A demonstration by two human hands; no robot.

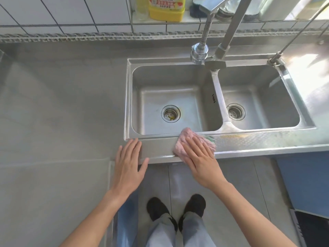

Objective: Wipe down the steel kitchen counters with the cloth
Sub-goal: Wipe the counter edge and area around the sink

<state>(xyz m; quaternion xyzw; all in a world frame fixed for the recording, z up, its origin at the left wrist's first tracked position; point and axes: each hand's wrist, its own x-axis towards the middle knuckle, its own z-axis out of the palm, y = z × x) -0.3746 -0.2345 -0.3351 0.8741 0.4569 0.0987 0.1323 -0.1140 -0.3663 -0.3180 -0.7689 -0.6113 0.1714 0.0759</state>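
The right hand (199, 157) is laid flat, fingers straight, on the pink cloth (185, 141), which is pressed to the counter (267, 141) strip before the sink (174, 134); the left hand (128, 164) is spread flat just beside it. A yellow bottle (166, 8) is seen on the ledge behind.

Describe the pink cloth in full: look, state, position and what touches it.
The pink cloth looks like soft, fluffy terry, folded into a small pad, with a green patch showing at its right edge. It lies flat on the steel counter's front strip, just before the left sink basin, one corner reaching the basin's rim. The right hand presses on it with straight, spread fingers.
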